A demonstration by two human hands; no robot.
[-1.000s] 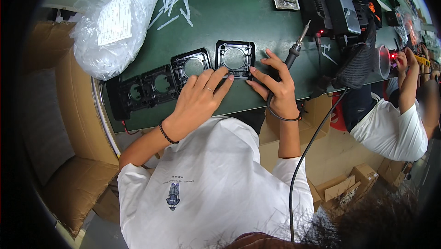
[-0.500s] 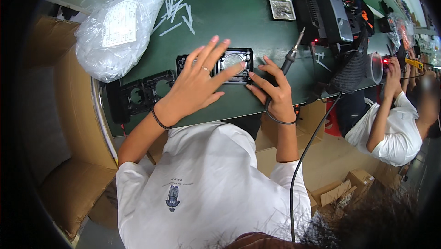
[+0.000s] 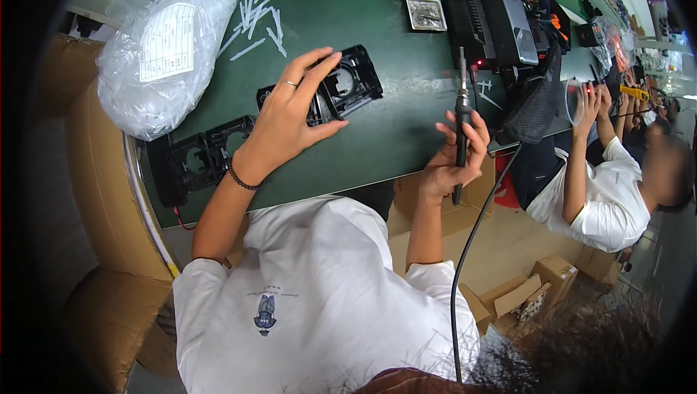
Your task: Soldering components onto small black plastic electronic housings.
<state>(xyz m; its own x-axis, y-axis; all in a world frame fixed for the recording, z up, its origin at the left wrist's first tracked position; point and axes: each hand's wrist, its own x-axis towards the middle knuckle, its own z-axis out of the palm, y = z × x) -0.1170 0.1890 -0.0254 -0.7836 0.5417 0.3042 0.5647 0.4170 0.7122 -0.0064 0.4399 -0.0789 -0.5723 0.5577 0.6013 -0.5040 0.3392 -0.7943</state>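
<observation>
Head view showed a person's left hand (image 3: 283,122) near the centre of the frame, its back turned up and its thumb parted widely from its fingers in a rounded C. The foremost fingertips lay along the upper edge of the black plastic frames there, while the thumb reached their lower edge; the palm hid much of what lay beneath, and whether the hand gripped firmly or merely spanned the part could not be told.

Right of centre, the right hand (image 3: 454,158) was curled, palm partly up, with its fingers and thumb closed around the dark handle of a soldering iron (image 3: 462,103). The iron stood nearly lengthwise in the picture, its bare metal tip pointing to the top and well apart from the frames.

The clearest black plastic frame (image 3: 363,74) lay just right of the left hand, in the upper middle of the picture, slanting upward to the right. It was glossy and ribbed, with a large round opening through which green showed, and a dark bar crossed beside that opening. More black frames (image 3: 210,151) of similar make sat in a slanted row at left, below a clear plastic bag (image 3: 192,92), on the green desk (image 3: 392,140).
</observation>
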